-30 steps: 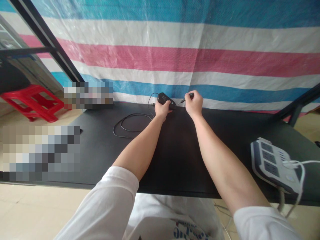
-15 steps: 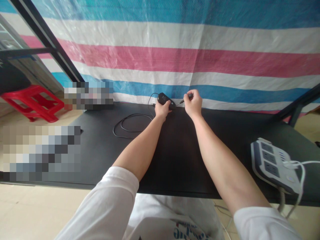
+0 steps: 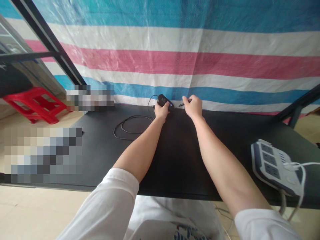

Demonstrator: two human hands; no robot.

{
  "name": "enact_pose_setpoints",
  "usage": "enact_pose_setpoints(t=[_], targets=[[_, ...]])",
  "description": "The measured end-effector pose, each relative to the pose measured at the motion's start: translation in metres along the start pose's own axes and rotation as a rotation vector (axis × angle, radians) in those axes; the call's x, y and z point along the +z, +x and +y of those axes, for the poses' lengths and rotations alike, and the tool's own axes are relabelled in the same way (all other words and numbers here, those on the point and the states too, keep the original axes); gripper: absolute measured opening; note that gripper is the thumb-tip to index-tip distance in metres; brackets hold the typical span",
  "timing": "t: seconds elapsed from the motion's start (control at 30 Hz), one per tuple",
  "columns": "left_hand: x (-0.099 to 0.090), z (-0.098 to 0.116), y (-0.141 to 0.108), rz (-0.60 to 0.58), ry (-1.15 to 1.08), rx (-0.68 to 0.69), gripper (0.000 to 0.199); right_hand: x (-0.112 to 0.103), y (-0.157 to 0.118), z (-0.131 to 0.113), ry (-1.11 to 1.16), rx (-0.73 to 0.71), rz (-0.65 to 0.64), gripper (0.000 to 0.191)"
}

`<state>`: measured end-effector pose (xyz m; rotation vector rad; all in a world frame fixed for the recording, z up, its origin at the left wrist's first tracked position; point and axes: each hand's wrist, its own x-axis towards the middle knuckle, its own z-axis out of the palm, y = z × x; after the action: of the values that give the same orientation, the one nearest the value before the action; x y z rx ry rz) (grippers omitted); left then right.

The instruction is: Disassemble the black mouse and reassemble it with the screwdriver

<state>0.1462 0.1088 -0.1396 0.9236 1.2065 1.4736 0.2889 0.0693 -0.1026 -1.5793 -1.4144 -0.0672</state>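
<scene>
Near the back edge of the black table, my left hand (image 3: 161,111) is closed on a small black device (image 3: 163,99), its thumb on top. A small blue spot shows on the device's right part. My right hand (image 3: 194,106), just to the right, grips a thin dark tool (image 3: 181,105) like a screwdriver. Its narrow tip points left at the right end of the device; whether they touch I cannot tell. A black cable (image 3: 125,117) runs from beside the device and lies in loops on the table to the left.
On the right of the black table (image 3: 180,160) sits a white and grey power strip (image 3: 277,166) with a white cable plugged in. Striped sheeting (image 3: 150,63) hangs behind. A red stool (image 3: 37,103) stands on the floor at left. Two areas at left are pixelated.
The fingers of my right hand have shifted on the tool, the index finger now raised more. The device is turned slightly, and its blue spot now shows more clearly.
</scene>
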Motion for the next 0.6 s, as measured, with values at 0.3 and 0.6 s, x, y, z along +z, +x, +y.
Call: enact_pose_setpoints(t=[0.3,0.6], targets=[[-0.001,-0.002,0.001,0.013,-0.019,0.004,0.036,-0.004,-0.005,-0.009,0.056,0.114,-0.117,0.007],[-0.001,0.000,0.000,0.022,-0.028,0.004,0.038,-0.004,-0.006,-0.015,-0.085,0.015,-0.157,0.013]])
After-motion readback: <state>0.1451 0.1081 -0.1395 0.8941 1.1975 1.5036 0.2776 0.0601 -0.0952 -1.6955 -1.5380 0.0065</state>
